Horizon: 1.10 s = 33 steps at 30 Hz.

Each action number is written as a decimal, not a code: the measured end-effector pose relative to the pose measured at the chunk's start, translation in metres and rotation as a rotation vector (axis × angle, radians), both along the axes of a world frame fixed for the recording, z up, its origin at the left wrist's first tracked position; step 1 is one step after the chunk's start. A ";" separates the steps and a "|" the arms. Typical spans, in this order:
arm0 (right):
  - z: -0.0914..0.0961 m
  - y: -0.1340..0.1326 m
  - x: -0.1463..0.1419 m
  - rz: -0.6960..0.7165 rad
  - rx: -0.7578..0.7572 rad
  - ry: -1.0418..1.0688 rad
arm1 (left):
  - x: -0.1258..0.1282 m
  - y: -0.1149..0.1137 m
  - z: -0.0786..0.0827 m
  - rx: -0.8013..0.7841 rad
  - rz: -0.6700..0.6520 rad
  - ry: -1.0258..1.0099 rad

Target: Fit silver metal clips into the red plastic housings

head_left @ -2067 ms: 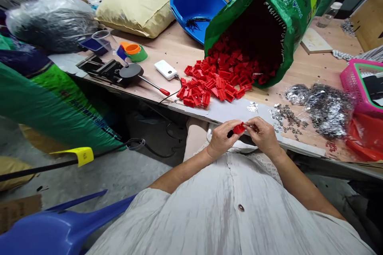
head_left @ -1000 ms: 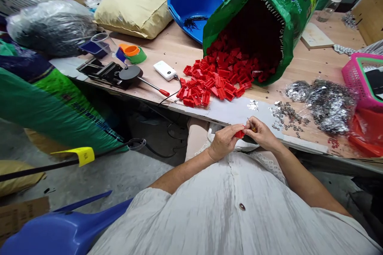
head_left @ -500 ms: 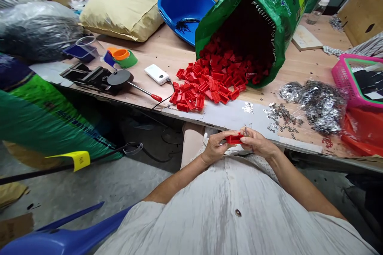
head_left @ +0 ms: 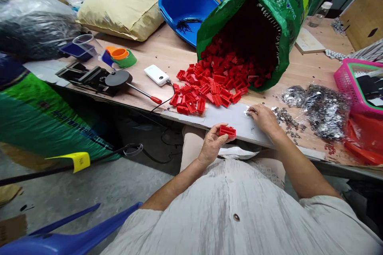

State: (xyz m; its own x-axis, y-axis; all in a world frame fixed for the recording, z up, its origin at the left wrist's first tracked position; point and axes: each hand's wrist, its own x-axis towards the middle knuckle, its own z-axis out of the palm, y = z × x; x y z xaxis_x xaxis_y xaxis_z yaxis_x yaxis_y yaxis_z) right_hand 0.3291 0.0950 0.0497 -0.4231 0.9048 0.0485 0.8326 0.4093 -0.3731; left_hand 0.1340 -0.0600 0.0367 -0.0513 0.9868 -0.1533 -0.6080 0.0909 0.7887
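My left hand is closed on a small red plastic housing, a hollow oblong piece held just off the table's front edge with its open side up. My right hand is over the white sheet, fingertips pinched down at a little heap of flat silver metal pieces. What is between those fingertips is too small to make out. Many more red housings spill from a green sack lying on its side. Small metal fittings are scattered just right of my right hand.
Clear bags of metal parts and a pink basket stand at right. A hand press with a red-tipped lever, a white power bank and its cable are at left. Behind them are a blue basin and a beige sack.
My right hand has left the red housing and moved up and right to the silver pieces. The thin metal thing by its fingers no longer shows. My left hand keeps the housing, shifted slightly left.
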 end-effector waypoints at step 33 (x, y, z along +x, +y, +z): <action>-0.010 -0.024 0.015 0.103 -0.124 0.374 | 0.005 -0.005 0.010 -0.137 -0.009 -0.098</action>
State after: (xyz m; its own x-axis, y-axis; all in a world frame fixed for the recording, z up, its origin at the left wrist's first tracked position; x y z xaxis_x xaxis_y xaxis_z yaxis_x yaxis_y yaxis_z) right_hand 0.3442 0.0711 0.0393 -0.4859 0.8671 0.1097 0.5869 0.4167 -0.6942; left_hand 0.1391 -0.0647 0.0469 -0.0207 0.9567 -0.2903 -0.6804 0.1993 0.7052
